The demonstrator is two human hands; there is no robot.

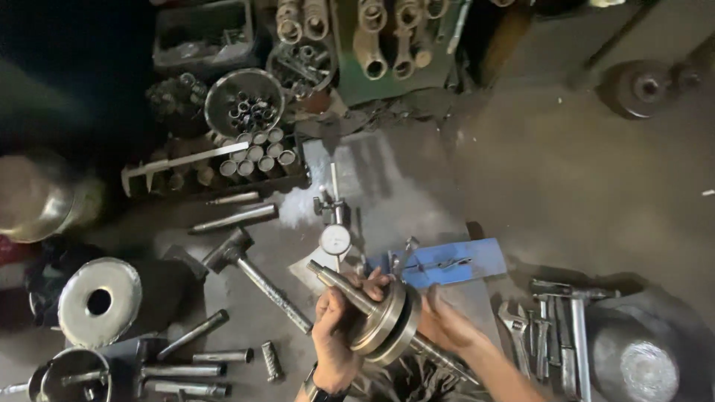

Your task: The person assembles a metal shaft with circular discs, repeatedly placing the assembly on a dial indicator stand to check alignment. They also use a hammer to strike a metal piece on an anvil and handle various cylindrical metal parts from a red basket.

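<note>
I hold a steel crankshaft (383, 320) with two round flywheel webs and a shaft sticking out each side, tilted above the floor. My left hand (339, 331) grips the left web and shaft from below. My right hand (445, 321) cups the right web. Just beyond the crankshaft stands a dial gauge (335, 239) on a stand, next to a blue metal fixture (447, 262).
A hammer (253, 272) lies to the left, with steel pins and rods (186, 357) below it. Round metal discs (99, 301) sit at far left. Wrenches (551, 327) lie at right. Trays of bushings (253, 152) and connecting rods (387, 41) fill the far side.
</note>
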